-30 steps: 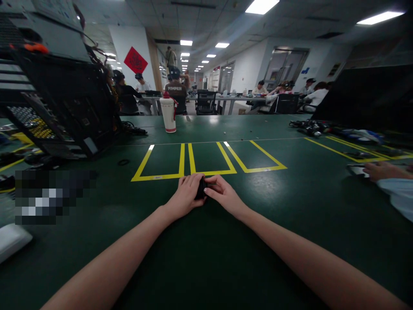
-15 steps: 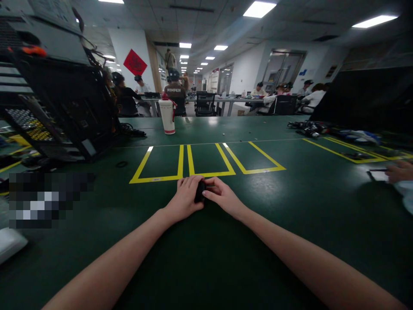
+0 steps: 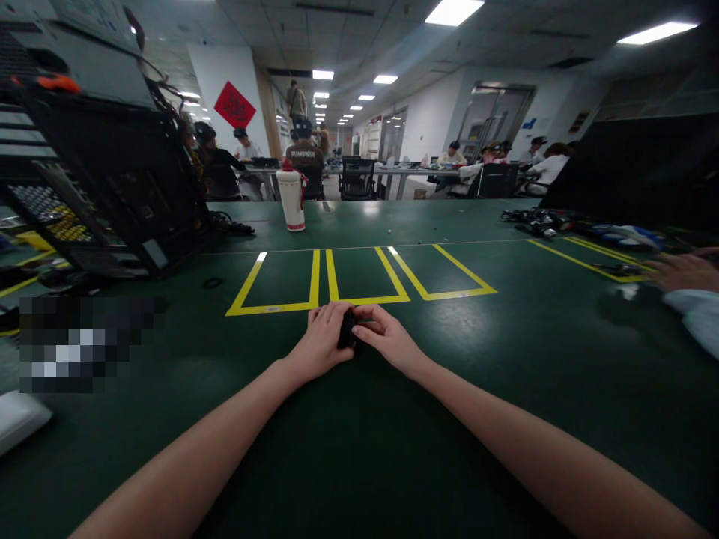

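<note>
A small black object [image 3: 347, 329] stands between my hands on the green table [image 3: 359, 434]; its kind cannot be made out. My left hand [image 3: 323, 337] wraps round it from the left, fingers over the far side and thumb at the near side. From the right, my right hand [image 3: 387, 338] pinches at it, thumb and fingertips against its right face. Most of the object is covered by my fingers. Just beyond lie three yellow tape outlines [image 3: 368, 302] on the tabletop.
A white cup with a red lid [image 3: 292, 198] stands beyond the outlines. An open black computer case [image 3: 112, 187] is at the left, near a black ring [image 3: 212, 283]. Cables [image 3: 539, 221] lie at the right, where another person's hand [image 3: 682, 269] reaches in.
My hands keep nearly the same hold on the black object. At the right, the other person's hand has moved away from me and to the left; the white item it held no longer shows there.
</note>
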The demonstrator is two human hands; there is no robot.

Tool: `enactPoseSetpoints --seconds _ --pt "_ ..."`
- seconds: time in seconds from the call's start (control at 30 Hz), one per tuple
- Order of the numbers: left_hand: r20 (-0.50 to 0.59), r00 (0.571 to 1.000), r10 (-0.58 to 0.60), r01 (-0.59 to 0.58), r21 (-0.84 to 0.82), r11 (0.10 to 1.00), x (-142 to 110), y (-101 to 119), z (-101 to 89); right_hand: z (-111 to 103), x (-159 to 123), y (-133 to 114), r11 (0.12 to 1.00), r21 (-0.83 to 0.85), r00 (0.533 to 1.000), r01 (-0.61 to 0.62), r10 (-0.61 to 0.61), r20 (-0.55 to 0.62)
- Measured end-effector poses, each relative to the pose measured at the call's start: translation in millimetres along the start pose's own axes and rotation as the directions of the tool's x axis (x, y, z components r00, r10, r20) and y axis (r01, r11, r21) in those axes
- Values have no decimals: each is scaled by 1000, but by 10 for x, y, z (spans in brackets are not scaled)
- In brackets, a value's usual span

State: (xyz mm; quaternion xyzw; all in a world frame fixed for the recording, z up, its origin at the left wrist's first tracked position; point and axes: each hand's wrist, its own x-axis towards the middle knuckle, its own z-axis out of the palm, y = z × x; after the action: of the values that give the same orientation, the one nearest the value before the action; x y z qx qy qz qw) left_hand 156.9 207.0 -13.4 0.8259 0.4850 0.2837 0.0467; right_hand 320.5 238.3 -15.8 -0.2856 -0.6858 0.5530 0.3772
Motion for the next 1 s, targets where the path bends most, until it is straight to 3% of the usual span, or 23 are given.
enactPoseSetpoints --seconds 0.17,0.4,0.8,1.0 --pt "22 1000 20 -19 -18 1000 -4 1 -33 -11 -10 -12 998 -18 998 -56 56 6" --pt "2 999 43 -43 -3 999 -2 -29 -6 11 -10 42 998 27 997 62 -63 38" --pt "25 999 42 -42 -1 999 -7 -10 -30 2 8 64 1000 -22 1000 -4 4 14" --pt "0 999 40 -40 6 999 -7 -29 -11 6 -4 58 998 0 997 58 -58 46"
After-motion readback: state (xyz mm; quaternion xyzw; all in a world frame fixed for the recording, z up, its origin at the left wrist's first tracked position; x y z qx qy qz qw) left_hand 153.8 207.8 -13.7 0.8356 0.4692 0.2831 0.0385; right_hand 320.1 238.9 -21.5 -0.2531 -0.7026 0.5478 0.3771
